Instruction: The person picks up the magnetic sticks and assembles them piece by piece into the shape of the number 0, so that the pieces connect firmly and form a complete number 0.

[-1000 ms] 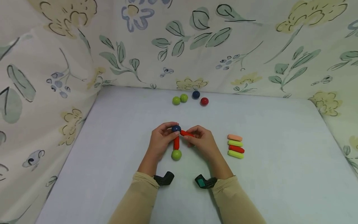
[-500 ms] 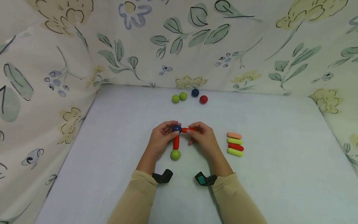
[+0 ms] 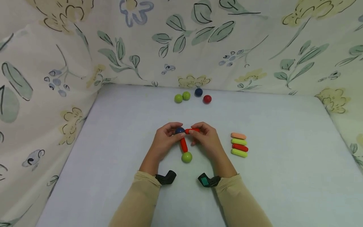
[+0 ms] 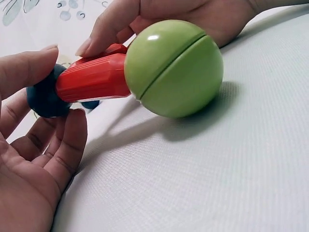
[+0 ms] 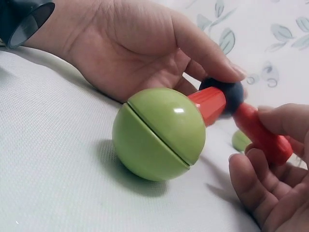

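My left hand (image 3: 165, 140) pinches a dark blue ball (image 4: 47, 96) between thumb and fingers. From that ball a red stick (image 3: 183, 145) runs toward me to a green ball (image 3: 187, 157) with a groove round its middle. My right hand (image 3: 206, 137) holds a second red stick (image 5: 260, 133) between thumb and fingers. Its tip meets the blue ball's right side in the right wrist view. The green ball hangs close over the white table in both wrist views, its shadow beneath it.
Two green balls (image 3: 178, 98), a dark blue ball (image 3: 198, 92) and a red ball (image 3: 207, 99) lie at the table's back edge. Right of my hands several short sticks are lined up, an orange one (image 3: 238, 136) rearmost. A floral cloth (image 3: 147, 60) rises behind the white table (image 3: 127, 110).
The red stick in my right hand has swung from slanting to nearly level, in line with the blue ball. The green ball end has swung to the right.
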A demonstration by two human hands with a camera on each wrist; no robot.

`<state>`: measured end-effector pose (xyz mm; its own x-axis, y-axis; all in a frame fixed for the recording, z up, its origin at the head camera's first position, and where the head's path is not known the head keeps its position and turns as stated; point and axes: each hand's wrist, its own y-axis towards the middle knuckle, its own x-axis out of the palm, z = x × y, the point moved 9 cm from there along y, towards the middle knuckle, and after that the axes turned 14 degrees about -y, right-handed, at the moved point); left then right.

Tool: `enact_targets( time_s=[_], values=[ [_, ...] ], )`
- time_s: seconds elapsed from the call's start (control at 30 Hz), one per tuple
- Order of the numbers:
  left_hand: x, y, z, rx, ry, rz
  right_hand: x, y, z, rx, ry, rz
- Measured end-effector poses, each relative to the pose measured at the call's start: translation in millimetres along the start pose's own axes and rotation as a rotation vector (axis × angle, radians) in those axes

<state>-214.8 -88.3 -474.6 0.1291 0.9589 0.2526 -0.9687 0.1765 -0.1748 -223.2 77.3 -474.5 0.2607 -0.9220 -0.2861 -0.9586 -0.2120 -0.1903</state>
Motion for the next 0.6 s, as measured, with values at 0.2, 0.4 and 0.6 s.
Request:
enact_targets(
  time_s=[0.2,0.4,0.6],
  values=[
    [0.4,1.1,1.1,0.024,-0.017,-0.004,-1,1,0,-0.018,0.034,0.005],
    [-2.5,-0.1,7.9,0.103,0.301,0.036,-7,2,-3,-0.069,-0.179,0.051],
    [-2.2,-1.7,11.7,0.139,0.591,0.055,-12,1,-20,-0.256,-0.596,0.107]
  ],
)
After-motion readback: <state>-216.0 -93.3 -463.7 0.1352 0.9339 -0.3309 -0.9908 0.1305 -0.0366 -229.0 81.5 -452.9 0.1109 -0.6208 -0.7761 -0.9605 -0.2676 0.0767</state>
